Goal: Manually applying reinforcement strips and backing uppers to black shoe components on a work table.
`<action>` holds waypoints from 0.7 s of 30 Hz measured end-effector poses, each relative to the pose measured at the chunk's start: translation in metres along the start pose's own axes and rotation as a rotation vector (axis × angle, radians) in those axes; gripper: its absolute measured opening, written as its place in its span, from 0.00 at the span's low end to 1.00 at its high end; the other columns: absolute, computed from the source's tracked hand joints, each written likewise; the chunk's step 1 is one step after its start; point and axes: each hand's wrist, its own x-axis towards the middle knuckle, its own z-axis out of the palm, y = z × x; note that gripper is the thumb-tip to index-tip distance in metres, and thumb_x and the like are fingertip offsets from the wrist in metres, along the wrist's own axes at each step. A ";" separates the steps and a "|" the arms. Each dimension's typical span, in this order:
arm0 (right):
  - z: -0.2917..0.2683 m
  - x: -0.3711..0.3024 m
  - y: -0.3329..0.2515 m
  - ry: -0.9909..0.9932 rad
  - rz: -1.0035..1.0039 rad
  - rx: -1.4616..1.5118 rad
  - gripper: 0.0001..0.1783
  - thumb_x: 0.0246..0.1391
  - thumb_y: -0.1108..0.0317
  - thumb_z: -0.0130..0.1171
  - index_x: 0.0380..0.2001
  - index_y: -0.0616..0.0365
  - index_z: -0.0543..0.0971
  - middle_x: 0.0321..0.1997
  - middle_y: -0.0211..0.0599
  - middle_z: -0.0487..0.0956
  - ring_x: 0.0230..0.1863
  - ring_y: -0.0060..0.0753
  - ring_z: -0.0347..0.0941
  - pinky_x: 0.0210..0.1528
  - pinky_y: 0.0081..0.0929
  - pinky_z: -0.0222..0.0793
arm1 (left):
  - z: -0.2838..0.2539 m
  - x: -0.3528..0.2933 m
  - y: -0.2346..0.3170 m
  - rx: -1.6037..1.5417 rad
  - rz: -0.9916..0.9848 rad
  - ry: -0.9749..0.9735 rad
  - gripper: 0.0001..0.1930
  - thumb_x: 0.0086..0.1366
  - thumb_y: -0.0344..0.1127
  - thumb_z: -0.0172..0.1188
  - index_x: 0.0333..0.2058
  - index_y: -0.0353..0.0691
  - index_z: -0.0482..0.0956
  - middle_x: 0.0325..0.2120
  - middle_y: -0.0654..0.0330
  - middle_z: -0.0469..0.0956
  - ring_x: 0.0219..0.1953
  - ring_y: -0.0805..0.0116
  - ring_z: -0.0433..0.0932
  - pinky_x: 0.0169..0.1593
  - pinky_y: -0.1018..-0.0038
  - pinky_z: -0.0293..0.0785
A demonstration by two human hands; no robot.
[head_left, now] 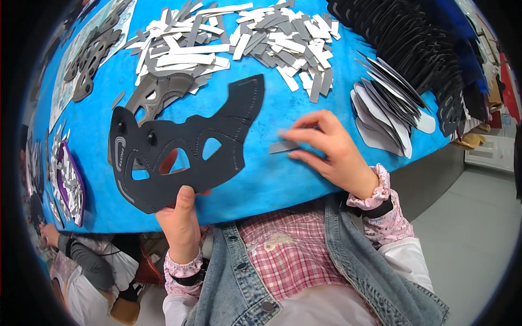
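My left hand [182, 225] grips a black shoe upper [212, 168] by its lower edge, thumb on the front face. The upper has stitched seams and several cut-out openings, and it is held up over the table. To its right, my right hand [331, 155] pinches a short grey strip [281, 146] between thumb and fingers, apart from the upper; the fingertips are slightly blurred. Behind the held piece, a grey-brown shoe upper [163, 89] lies on the blue table cover [261, 187], partly hidden by it.
Loose grey and white strips lie in two heaps [187, 46] [291, 43] at the back. Right of these are a stack of tongue-shaped pieces [383, 117] and a long row of black uppers [402, 43]. A purple basket [81, 198] of strips stands left, near a co-worker's arm [92, 266].
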 end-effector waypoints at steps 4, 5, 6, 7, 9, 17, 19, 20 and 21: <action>-0.015 -0.010 -0.016 0.119 0.429 0.866 0.16 0.49 0.71 0.66 0.42 0.59 0.75 0.40 0.35 0.75 0.35 0.22 0.71 0.29 0.18 0.68 | 0.007 -0.004 0.004 0.000 -0.081 -0.155 0.29 0.57 0.37 0.67 0.53 0.29 0.66 0.44 0.50 0.76 0.36 0.65 0.78 0.40 0.71 0.75; -0.018 -0.015 -0.018 0.097 0.606 1.300 0.16 0.50 0.71 0.66 0.41 0.61 0.74 0.40 0.36 0.76 0.31 0.18 0.71 0.25 0.14 0.67 | 0.013 -0.004 0.005 0.084 -0.108 -0.233 0.29 0.56 0.34 0.67 0.53 0.28 0.67 0.41 0.50 0.77 0.37 0.66 0.78 0.42 0.71 0.75; -0.020 -0.014 -0.022 0.088 0.610 1.310 0.16 0.50 0.71 0.66 0.41 0.61 0.74 0.40 0.36 0.76 0.31 0.18 0.71 0.25 0.14 0.67 | 0.018 -0.004 0.007 0.170 -0.137 -0.310 0.28 0.56 0.30 0.67 0.53 0.28 0.67 0.39 0.51 0.78 0.38 0.66 0.78 0.43 0.72 0.75; -0.022 -0.011 -0.028 0.049 0.719 1.246 0.14 0.50 0.71 0.66 0.40 0.61 0.74 0.37 0.36 0.77 0.28 0.17 0.71 0.23 0.14 0.66 | 0.027 -0.005 0.010 0.123 -0.152 -0.297 0.23 0.54 0.26 0.67 0.49 0.29 0.72 0.38 0.52 0.79 0.40 0.67 0.79 0.45 0.73 0.74; -0.020 -0.009 -0.031 0.072 0.840 1.092 0.13 0.49 0.71 0.66 0.37 0.62 0.76 0.29 0.31 0.78 0.21 0.13 0.69 0.19 0.12 0.63 | 0.031 0.001 0.007 0.271 -0.117 -0.308 0.18 0.54 0.26 0.67 0.45 0.31 0.76 0.36 0.54 0.80 0.38 0.69 0.79 0.43 0.75 0.74; -0.004 -0.008 -0.016 0.219 0.619 0.404 0.09 0.48 0.72 0.67 0.33 0.63 0.80 0.21 0.25 0.77 0.19 0.07 0.65 0.20 0.11 0.60 | 0.044 0.018 0.000 0.627 -0.087 -0.261 0.08 0.53 0.31 0.70 0.29 0.34 0.82 0.21 0.66 0.78 0.21 0.80 0.72 0.24 0.82 0.66; -0.005 -0.005 -0.014 0.188 0.628 0.372 0.09 0.48 0.72 0.66 0.33 0.63 0.80 0.20 0.25 0.76 0.18 0.08 0.64 0.19 0.11 0.60 | 0.044 0.021 -0.006 0.660 -0.038 -0.251 0.08 0.52 0.31 0.70 0.29 0.35 0.82 0.20 0.67 0.77 0.19 0.81 0.70 0.22 0.82 0.63; -0.006 -0.004 -0.014 0.186 0.625 0.373 0.09 0.48 0.72 0.66 0.33 0.63 0.80 0.20 0.25 0.76 0.18 0.08 0.64 0.19 0.11 0.60 | 0.044 0.022 -0.009 0.692 0.012 -0.247 0.08 0.52 0.32 0.70 0.28 0.35 0.82 0.18 0.68 0.75 0.17 0.81 0.67 0.21 0.82 0.60; -0.007 -0.002 -0.014 0.158 0.643 0.372 0.09 0.48 0.72 0.66 0.33 0.63 0.80 0.19 0.25 0.76 0.18 0.09 0.64 0.19 0.12 0.60 | 0.044 0.023 -0.010 0.694 0.013 -0.247 0.08 0.52 0.32 0.70 0.28 0.35 0.82 0.18 0.68 0.75 0.17 0.81 0.67 0.21 0.82 0.60</action>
